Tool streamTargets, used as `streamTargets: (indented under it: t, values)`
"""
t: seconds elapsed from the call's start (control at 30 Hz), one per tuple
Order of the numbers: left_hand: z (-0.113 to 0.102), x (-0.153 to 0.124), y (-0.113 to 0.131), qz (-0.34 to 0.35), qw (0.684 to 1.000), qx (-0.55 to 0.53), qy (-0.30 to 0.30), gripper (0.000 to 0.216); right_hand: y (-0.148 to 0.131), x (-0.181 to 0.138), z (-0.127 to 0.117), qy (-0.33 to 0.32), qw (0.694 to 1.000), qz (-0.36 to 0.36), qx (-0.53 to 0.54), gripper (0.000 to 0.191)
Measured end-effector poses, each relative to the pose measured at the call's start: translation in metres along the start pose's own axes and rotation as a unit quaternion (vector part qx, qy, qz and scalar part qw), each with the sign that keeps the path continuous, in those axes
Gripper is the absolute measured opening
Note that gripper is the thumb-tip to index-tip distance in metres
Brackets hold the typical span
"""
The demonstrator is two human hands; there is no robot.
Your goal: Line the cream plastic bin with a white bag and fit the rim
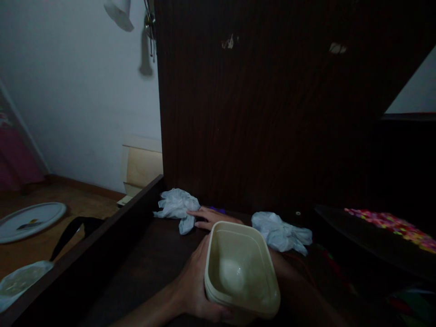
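Observation:
My left hand is wrapped round the near left side of a cream plastic container, held up with its mouth toward me. Several rims show, as if containers are stacked; the inside looks bare. Beyond it, my right hand reaches leftward, fingers stretched out and partly apart. Its fingertips meet the edge of a crumpled white plastic bag. The container hides part of my right wrist. To the right of that arm lies another crumpled whitish plastic bag.
Both bags lie on a dark wooden surface with a raised left edge. A tall dark panel stands behind. A small purple item shows at its foot. Colourful patterned material lies at right. A white oval lid-like object rests on the floor.

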State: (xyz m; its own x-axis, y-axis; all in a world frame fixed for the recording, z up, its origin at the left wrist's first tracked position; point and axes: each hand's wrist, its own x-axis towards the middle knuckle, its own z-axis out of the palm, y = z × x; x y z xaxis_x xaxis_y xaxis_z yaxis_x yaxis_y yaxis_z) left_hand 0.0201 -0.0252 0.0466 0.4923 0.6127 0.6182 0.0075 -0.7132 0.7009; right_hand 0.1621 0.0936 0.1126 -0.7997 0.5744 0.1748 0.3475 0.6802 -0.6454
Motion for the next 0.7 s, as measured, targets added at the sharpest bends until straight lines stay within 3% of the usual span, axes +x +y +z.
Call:
streamTargets:
  t: [0.2,0.43,0.57,0.7]
  values:
    - [0.000,0.000,0.002,0.002,1.000,-0.008,0.011,0.119,0.011,0.008,0.001,0.102,0.993,0.022,-0.055,0.026]
    - [0.000,-0.002,0.002,-0.004,1.000,0.008,0.008,0.124,0.008,-0.007,-0.046,0.293,0.949,0.059,-0.104,0.009]
    - [0.000,-0.002,0.001,0.015,1.000,0.023,0.010,0.121,-0.012,-0.026,-0.079,0.353,0.928,0.036,-0.111,0.035]
    - [0.000,-0.001,0.000,-0.013,0.999,0.050,0.004,0.124,-0.032,-0.044,-0.105,0.392,0.913,0.014,-0.114,0.050]
